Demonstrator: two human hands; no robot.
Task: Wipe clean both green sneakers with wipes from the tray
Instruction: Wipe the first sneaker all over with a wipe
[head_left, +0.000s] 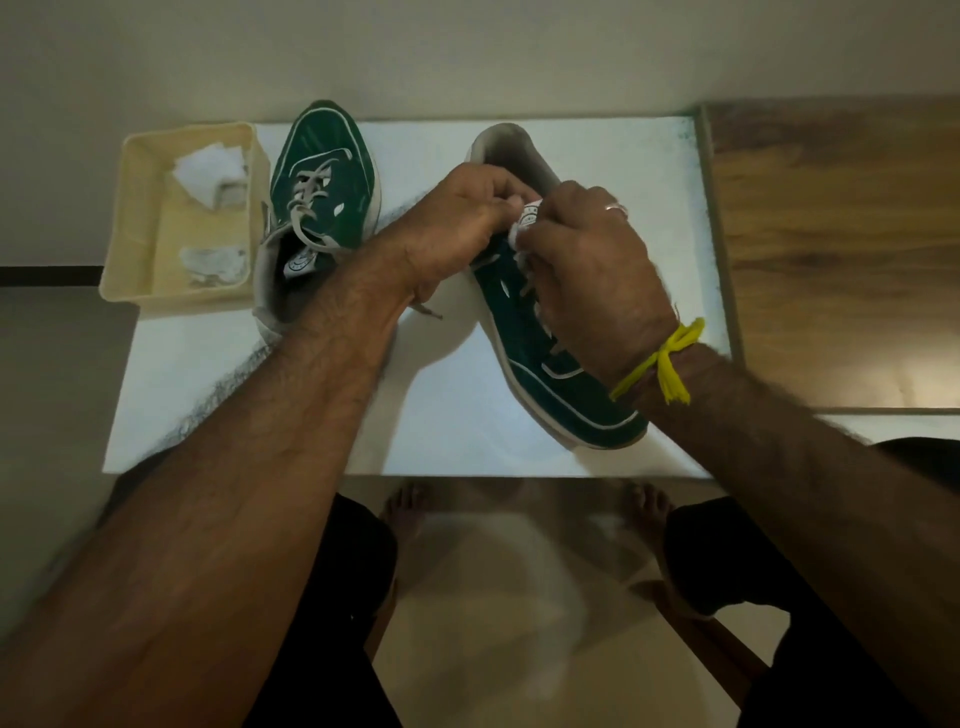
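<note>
Tongue (530, 214) of right green sneaker (545, 364) soft, floppy (light shoe), pinched by left hand (457, 218) and right hand (587, 260); steady at heel collar

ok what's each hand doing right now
Left hand: fingers curled, pinching the tongue of the right-side sneaker.
Right hand: fingers curled, pinching the same tongue.

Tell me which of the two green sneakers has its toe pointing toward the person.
The green suede sneaker on the right, under both hands: its toe faces the person. The other green sneaker, beside the cream plastic tray, points its toe away.
</note>
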